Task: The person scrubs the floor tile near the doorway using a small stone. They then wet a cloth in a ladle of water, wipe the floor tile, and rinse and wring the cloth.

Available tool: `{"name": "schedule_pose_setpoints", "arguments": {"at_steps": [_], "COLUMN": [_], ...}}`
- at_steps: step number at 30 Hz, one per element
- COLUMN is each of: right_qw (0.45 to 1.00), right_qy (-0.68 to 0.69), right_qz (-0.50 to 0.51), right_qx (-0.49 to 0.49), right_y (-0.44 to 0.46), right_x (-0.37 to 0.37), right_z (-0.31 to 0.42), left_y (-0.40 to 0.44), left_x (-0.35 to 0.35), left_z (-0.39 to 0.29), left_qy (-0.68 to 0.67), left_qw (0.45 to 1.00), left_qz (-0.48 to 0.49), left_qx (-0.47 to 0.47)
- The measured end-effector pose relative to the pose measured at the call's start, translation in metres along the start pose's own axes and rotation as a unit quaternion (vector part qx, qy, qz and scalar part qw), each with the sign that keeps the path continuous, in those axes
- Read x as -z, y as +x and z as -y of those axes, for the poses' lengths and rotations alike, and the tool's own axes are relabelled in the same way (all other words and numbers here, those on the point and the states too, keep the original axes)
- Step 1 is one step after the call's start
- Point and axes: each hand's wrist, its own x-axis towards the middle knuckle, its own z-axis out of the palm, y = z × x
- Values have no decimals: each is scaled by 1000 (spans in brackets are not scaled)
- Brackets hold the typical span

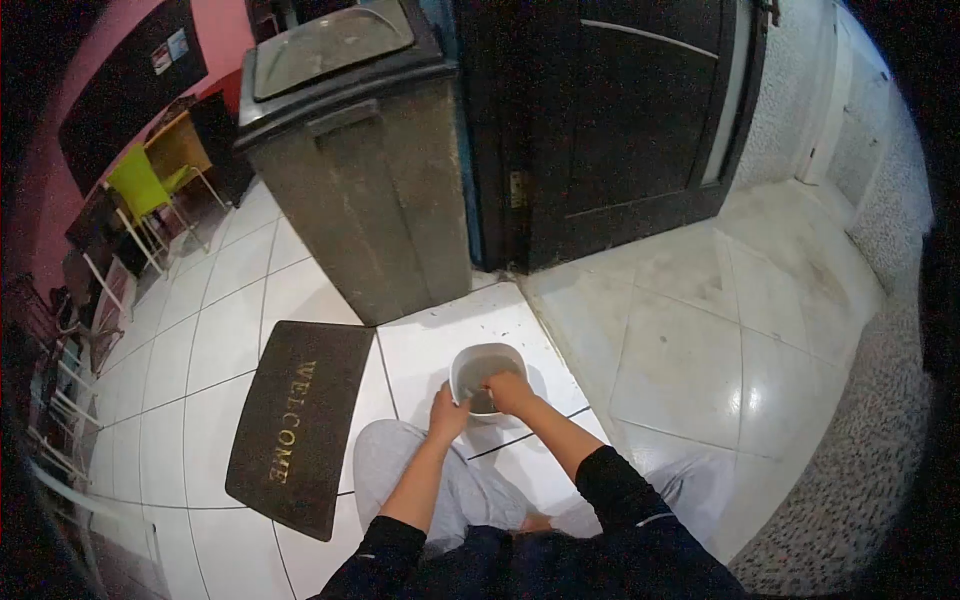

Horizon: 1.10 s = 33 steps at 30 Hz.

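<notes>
A small white bucket (523, 362) stands on the white floor tiles between my knees, with greyish contents that look like liquid. My left hand (448, 413) is at the bucket's left side, its fingers closed on the rim. Reaching over the right rim, my right hand (511, 393) has its fingers bent down inside the bucket. Something pale shows by those fingertips, too small to make out. I sit on the floor with grey trouser legs (400, 455) on both sides.
A dark WELCOME mat (300, 425) lies to the left. Ahead stands a tall grey lidded bin (370, 190), beside a dark door (640, 120) at a tiled threshold. A lime-green chair (140, 182) is far left; a rough speckled surface (840, 470) borders the right.
</notes>
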Motion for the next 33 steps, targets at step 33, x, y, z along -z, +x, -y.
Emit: {"name": "schedule_pose_setpoints", "arguments": {"at_steps": [33], "right_qw": [946], "right_qy": [90], "right_qz": [-200], "right_qx": [-239], "right_y": [-95], "right_x": [-8], "right_z": [-127], "left_y": [-35], "left_x": [-75], "left_z": [-82], "left_qy": [269], "left_qw": [833], "left_qz": [303], "left_qx": [-377]}}
